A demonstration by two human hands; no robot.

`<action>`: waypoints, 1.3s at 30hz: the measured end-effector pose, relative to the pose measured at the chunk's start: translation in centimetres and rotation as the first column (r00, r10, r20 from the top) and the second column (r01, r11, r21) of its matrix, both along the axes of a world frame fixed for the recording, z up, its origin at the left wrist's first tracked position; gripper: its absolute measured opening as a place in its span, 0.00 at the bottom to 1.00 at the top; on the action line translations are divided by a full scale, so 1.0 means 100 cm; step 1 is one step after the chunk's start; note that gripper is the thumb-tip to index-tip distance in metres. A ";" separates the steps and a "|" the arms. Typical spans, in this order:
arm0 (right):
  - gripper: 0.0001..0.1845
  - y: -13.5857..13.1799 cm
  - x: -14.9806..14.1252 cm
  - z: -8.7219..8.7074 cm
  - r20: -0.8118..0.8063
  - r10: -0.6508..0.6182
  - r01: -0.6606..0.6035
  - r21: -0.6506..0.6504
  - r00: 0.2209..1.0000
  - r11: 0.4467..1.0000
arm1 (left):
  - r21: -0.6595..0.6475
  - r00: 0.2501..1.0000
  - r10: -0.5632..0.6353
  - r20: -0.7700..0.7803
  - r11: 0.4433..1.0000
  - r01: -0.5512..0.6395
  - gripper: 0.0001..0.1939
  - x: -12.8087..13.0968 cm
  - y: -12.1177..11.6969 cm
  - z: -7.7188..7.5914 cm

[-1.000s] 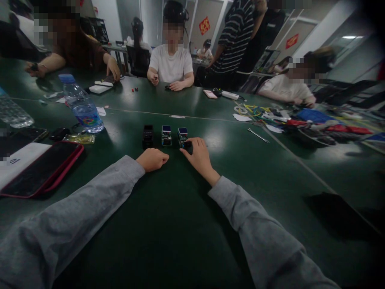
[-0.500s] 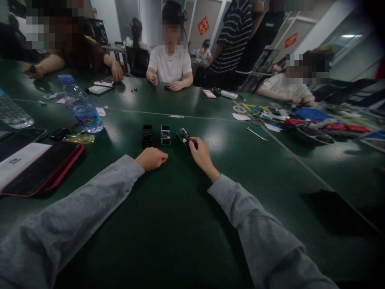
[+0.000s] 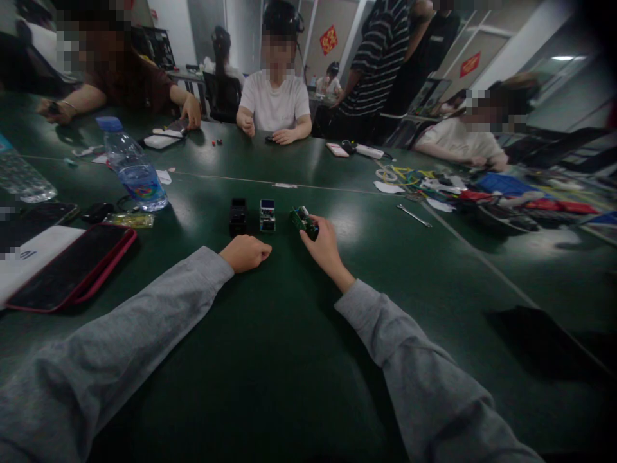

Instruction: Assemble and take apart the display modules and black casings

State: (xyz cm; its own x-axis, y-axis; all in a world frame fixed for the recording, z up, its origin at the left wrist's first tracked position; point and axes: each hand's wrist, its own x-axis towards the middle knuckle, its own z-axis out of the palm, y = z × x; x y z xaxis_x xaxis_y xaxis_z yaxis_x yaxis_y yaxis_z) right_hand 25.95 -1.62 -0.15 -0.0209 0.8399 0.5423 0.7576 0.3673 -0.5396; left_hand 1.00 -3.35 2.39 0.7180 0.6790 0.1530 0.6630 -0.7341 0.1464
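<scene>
Between the thumb and fingers of my right hand [image 3: 324, 241] is a small green circuit-board module [image 3: 299, 219], turned at a slant; its lower right end is partly covered by the fingers. To its left stands a second circuit-board module [image 3: 267, 215] with a small dark screen on top. Farther left is a black-cased module [image 3: 238, 215] of similar size. My left hand [image 3: 247, 253] rests on the table just in front of these two, its fingers curled in; whether anything is inside them is hidden.
At left are a water bottle [image 3: 132, 168], a phone in a red case [image 3: 77, 267] and a white box [image 3: 41, 257]. A wrench [image 3: 414, 216] lies to the right, before a heap of cables [image 3: 409, 177]. Several people sit around the green table [image 3: 231, 360].
The module at my right hand stood in line with the others; it has been turned onto a slant, its green board now showing. My left hand has stayed put.
</scene>
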 end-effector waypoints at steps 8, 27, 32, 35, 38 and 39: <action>0.21 0.004 0.002 0.000 -0.279 0.003 -0.045 -0.145 0.960 0.988 | 0.006 1.000 -0.013 0.005 1.000 0.013 0.13 -0.001 0.001 -0.002; 0.29 -0.036 -0.010 0.017 0.102 0.087 -0.076 -0.110 0.991 0.991 | 0.017 1.000 0.006 -0.013 1.000 -0.006 0.12 0.000 0.000 -0.001; 0.27 -0.098 0.031 0.023 0.066 0.165 -0.148 -0.206 0.984 0.967 | -0.011 1.000 0.001 -0.008 1.000 -0.001 0.12 0.000 -0.001 0.001; 0.27 -0.133 0.098 0.021 0.014 -0.024 0.026 -0.185 1.000 0.982 | -0.036 1.000 0.002 -0.003 0.999 -0.002 0.13 0.000 -0.002 0.004; 0.32 -0.165 0.182 0.030 -0.011 -0.354 0.351 -0.106 0.935 0.930 | -0.039 1.000 0.004 -0.005 0.999 -0.004 0.13 0.000 -0.003 0.004; 0.34 -0.176 0.207 0.036 -0.045 -0.440 0.437 -0.064 0.897 0.897 | -0.036 1.000 0.005 -0.007 0.999 -0.006 0.13 0.000 -0.003 0.004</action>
State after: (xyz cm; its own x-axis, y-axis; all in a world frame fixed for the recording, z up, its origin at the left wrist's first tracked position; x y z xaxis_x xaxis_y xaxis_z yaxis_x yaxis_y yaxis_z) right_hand 46.67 -19.19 3.50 0.3852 0.7832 0.4881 0.8032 -0.0241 -0.5952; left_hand 0.99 -3.60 2.81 0.7152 0.6879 0.1236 0.6681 -0.7248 0.1682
